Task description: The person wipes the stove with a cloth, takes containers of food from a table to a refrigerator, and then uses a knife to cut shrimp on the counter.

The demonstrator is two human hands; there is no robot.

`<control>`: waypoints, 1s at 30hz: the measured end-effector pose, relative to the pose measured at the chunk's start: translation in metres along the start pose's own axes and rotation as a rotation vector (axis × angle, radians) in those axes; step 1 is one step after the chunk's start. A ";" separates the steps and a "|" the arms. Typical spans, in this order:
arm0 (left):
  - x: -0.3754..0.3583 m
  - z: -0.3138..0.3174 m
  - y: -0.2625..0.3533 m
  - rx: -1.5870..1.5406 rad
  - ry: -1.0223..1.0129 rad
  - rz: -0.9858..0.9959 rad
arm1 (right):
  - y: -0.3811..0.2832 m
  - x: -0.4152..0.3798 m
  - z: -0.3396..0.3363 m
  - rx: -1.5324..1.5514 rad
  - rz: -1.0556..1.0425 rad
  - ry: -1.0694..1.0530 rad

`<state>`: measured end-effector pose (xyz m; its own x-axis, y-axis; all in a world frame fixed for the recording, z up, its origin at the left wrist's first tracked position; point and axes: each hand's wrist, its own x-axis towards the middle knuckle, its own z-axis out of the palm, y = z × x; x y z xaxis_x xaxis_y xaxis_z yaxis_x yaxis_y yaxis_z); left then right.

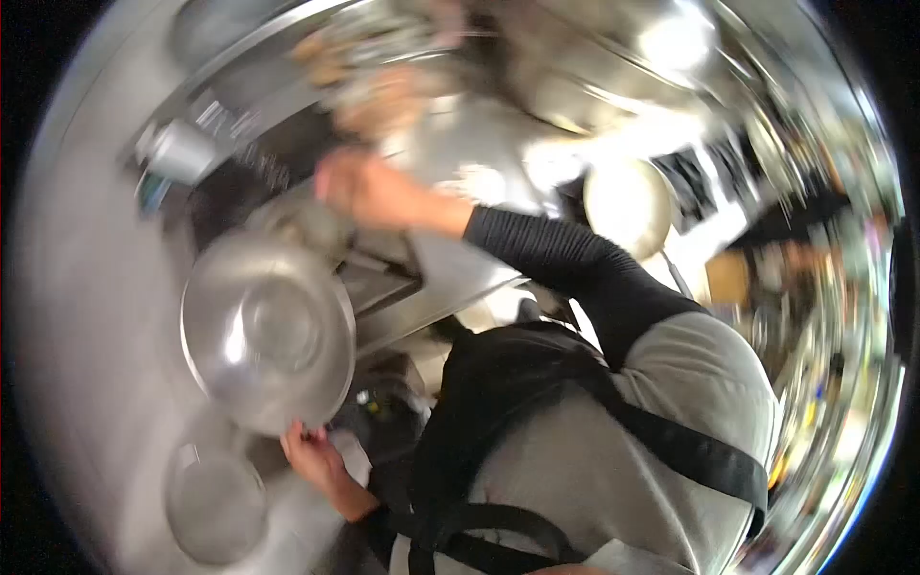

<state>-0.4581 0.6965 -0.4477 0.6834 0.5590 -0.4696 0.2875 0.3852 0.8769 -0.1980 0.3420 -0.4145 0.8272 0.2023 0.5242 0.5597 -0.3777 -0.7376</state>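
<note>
At the left of my view, beside the grey counter (pixel 81 316), a white container (pixel 182 151) sits toward the top and a round, pale vessel (pixel 216 503) toward the bottom, too soft in outline for me to tell a bowl from a lid. Between them and just to their right is the large stainless steel mixing bowl (pixel 273 331), its mouth facing me. As far as I judge, this is where things stand: the bowl is in my grip, and I make out only bare metal inside it, so nothing shows as put in or mixed. What is left, I cannot tell.

The bowl is wide and round with a thin, smooth rim, dull silver walls, a bright streak of light on one side and faint rings at its base. I cannot tell whether it rests on anything. My left hand (pixel 316 460) is closed on the lower edge of its rim, fingers bent around the metal.

Farther right, my right hand (pixel 359 192) is stretched out, apart from the bowl and badly blurred; I cannot tell how far open it is or whether it has hold of anything. Beyond it are a big metal pot (pixel 585 81) and a light-coloured pan (pixel 628 206).
</note>
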 end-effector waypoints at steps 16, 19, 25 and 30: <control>-0.161 0.253 -0.043 0.429 -0.794 -0.059 | -0.104 -0.765 -0.187 -0.478 1.701 0.450; -0.254 0.286 -0.075 0.474 -0.894 -0.064 | -0.147 -0.860 -0.179 0.035 2.178 0.463; -0.351 0.345 -0.192 0.428 -1.415 -0.422 | -0.176 -0.968 -0.181 0.252 2.071 0.854; -0.403 0.390 -0.243 0.698 -1.266 -0.701 | -0.158 -0.990 -0.241 0.528 1.674 1.368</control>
<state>-0.5418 0.0913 -0.4317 0.2789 -0.6494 -0.7074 0.7605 -0.3005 0.5757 -1.1169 -0.0165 -0.7138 0.0264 -0.6000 -0.7996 -0.2546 0.7694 -0.5858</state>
